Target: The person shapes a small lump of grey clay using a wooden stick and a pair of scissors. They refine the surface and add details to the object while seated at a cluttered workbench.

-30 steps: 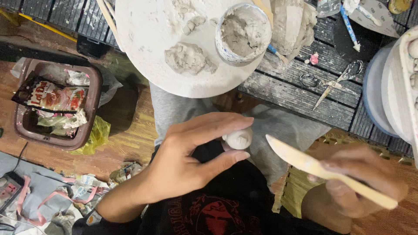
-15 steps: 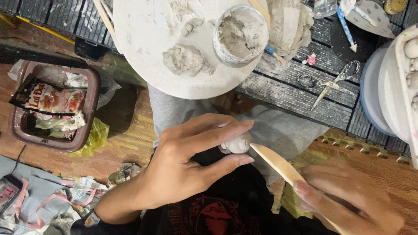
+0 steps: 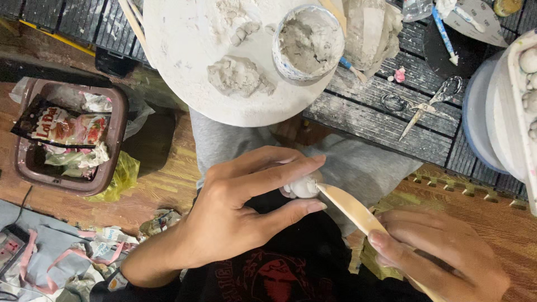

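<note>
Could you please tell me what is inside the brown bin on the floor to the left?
The brown bin holds a dark snack wrapper lying over crumpled white paper. Whatever lies beneath them is covered.

Home craft corner, clay-smeared round board (image 3: 184,67), clay tub (image 3: 307,42), scissors (image 3: 425,103)

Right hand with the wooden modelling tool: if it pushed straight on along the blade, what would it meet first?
The right hand aims its wooden modelling tool up-left; the tip already seems to touch the small white clay ball pinched in the left hand.
</note>
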### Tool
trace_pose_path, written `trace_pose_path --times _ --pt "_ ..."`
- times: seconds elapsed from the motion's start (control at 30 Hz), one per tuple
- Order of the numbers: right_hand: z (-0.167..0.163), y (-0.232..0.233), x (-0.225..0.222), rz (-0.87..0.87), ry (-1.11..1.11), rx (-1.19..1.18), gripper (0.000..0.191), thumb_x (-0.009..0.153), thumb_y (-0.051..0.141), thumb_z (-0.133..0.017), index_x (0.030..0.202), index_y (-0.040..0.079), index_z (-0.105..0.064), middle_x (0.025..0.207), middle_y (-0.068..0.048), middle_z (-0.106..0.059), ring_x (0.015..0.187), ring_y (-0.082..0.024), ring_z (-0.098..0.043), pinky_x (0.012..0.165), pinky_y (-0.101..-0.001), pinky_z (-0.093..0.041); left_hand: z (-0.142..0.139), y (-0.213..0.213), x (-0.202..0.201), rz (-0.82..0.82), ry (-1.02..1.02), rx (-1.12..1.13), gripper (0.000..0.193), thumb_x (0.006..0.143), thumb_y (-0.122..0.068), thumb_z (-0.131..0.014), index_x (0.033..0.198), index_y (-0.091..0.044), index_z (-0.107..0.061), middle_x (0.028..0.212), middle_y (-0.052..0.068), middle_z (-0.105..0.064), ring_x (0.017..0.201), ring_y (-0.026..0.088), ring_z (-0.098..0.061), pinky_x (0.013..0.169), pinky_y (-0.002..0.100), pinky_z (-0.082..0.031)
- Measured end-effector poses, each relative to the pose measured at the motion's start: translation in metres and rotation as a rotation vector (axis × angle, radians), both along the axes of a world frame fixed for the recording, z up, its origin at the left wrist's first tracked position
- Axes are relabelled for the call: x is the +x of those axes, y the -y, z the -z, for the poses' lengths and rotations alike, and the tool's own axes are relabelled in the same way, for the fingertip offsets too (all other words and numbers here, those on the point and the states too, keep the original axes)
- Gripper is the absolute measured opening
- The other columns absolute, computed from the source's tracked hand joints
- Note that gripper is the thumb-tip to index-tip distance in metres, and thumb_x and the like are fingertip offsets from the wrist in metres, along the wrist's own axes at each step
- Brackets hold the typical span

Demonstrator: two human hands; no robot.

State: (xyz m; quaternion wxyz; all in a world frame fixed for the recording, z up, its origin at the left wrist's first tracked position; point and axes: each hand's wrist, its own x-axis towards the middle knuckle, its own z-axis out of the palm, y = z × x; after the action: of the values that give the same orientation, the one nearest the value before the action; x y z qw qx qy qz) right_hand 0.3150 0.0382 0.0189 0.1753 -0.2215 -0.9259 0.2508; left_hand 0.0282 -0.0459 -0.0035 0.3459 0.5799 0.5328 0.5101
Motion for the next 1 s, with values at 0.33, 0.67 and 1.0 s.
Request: trace_pose_path --times 0.33,0.67,1.0 --pt "-0.002 0.000 -0.002 -0.054 -0.020 0.018 0.037 0.081 0.015 -0.078 0.116 0.012 -0.068 0.105 -0.006 -0.069 0.097 -0.026 -0.077 0.085 -0.0420 -0.062 0.001 0.000 0.001 -0.001 0.011 -0.021 0.049 0.088 -0.015 -0.087 0.133 -0.009 -0.069 0.122 0.012 -0.074 0.101 0.021 -0.078 0.083 0.030 -0.063" --pt "0.017 -0.006 0.028 -0.095 -0.016 -0.002 0.037 0.090 0.017 -0.076 0.124 0.009 -0.066 0.101 -0.009 -0.072 0.094 -0.026 -0.078 0.083 -0.0419 -0.062 0.000 0.000 0.000 0.004 0.009 -0.034 0.049 0.087 -0.016 -0.087 0.131 -0.007 -0.070 0.121 0.013 -0.074 0.103 0.022 -0.078 0.084 0.032 -0.063" --pt "-0.005 0.007 -0.023 0.183 -0.280 -0.263 0.020 0.104 0.018 -0.059 0.123 0.013 -0.063 0.094 -0.005 -0.075 0.089 -0.023 -0.078 0.086 -0.0448 -0.065 0.010 -0.002 0.009 -0.077 0.144 0.021 0.041 0.089 -0.009 -0.087 0.126 -0.006 -0.071 0.131 0.012 -0.072 0.118 0.019 -0.076 0.094 0.027 -0.069"
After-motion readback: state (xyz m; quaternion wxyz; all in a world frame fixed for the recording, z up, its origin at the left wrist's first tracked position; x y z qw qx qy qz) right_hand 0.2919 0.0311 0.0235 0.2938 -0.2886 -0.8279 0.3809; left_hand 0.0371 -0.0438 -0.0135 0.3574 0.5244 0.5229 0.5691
